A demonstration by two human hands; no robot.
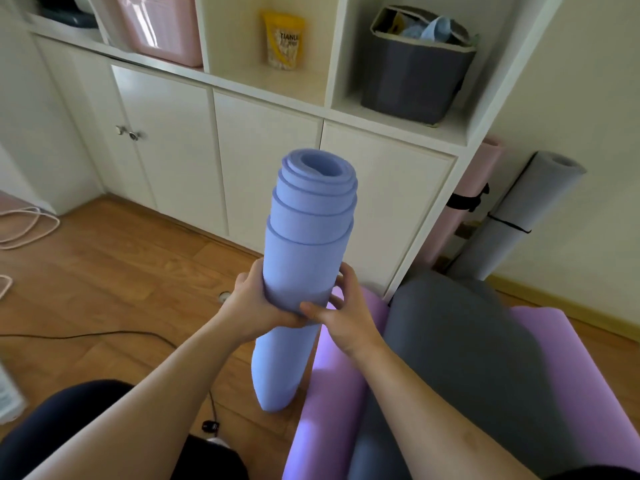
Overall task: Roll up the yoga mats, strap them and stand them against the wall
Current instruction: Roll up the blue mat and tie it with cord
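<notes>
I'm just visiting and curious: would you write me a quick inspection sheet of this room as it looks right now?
Surface: wooden floor; purple mat lies unrolled.
Job's things: blue yoga mat, rolled, upright, layers telescoped at the top, no strap seen. Pink mat and grey mat stand strapped against the wall.
Clutter: yellow snack bag, pink bin, dark basket on the shelves.
Hands: left hand and right hand both grip the blue roll.
Cables: black cable and pale cord on the floor.
Surroundings: white cabinet, cream wall.
</notes>
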